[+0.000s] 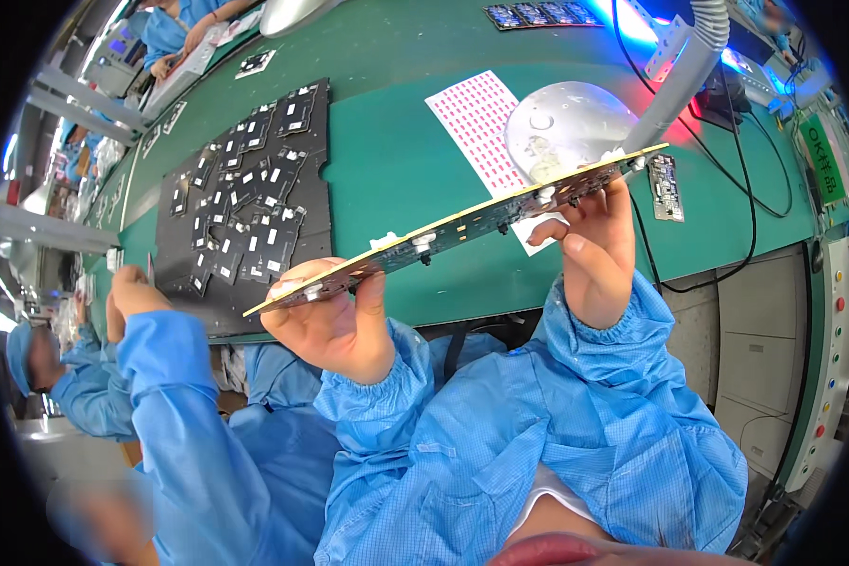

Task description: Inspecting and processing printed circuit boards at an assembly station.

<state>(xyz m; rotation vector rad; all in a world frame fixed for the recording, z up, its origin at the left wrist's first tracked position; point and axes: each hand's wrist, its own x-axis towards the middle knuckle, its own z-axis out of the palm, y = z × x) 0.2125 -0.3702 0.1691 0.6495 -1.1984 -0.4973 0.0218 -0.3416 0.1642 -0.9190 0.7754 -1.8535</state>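
Your left hand (335, 321) grips the near end of a long circuit board (462, 224), fingers curled under its edge, and your right hand (594, 250) pinches the far end, so the board hangs tilted in the air above the green desk (396, 160). Under its far end sit a round grey lamp base (566, 127) and a sheet of pink labels (476, 118). A black tray of small parts (245, 198) lies to your left, near a co-worker's blue sleeve (160, 377). Bare green desk shows between tray and labels.
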